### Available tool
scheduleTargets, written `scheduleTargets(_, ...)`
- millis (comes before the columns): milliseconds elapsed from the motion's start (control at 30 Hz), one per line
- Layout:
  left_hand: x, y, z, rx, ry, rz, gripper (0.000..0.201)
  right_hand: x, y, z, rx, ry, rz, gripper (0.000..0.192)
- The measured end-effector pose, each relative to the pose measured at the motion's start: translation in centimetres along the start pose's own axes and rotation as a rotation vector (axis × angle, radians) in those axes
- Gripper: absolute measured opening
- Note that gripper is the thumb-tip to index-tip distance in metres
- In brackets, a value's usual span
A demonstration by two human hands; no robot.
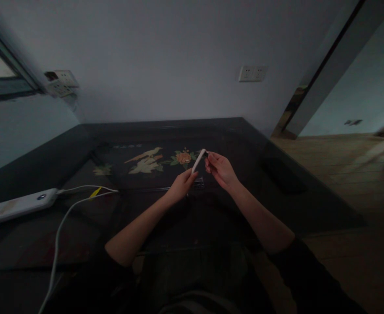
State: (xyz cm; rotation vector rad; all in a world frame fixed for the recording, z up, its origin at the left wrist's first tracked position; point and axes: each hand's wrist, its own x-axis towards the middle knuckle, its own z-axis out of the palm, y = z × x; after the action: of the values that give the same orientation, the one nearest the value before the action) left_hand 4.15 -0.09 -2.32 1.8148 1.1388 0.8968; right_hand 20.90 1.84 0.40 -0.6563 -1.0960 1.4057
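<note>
Over the dark glossy table, my left hand is closed around the lower part of a slim white stick-shaped object, which slants up to the right. My right hand pinches a small dark piece at the upper end of that object. Whether the dark piece is attached or separate is too small to tell. Just below the hands, a small shiny item lies on the table, partly hidden by my left hand; its kind is unclear.
At the left lies a long white device, with a white cable bearing a yellow tag. A flat black object rests on the table's right side. Wall sockets are above the back edge. A bird-and-flower picture decorates the tabletop.
</note>
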Motion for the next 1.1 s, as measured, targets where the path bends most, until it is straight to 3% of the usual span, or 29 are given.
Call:
scheduleTargets(433, -1.0, 1.3, 0.2, -0.049, -0.133, 0.031, 0.033, 0.0, 0.0, 0.2, 0.008, 0.001, -0.021, 0.040)
scheduleTargets(1100, 0.0, 0.4, -0.5, 0.039, 0.035, 0.005, 0.028, -0.1, 0.0, 0.2, 0.022, -0.002, -0.021, 0.041)
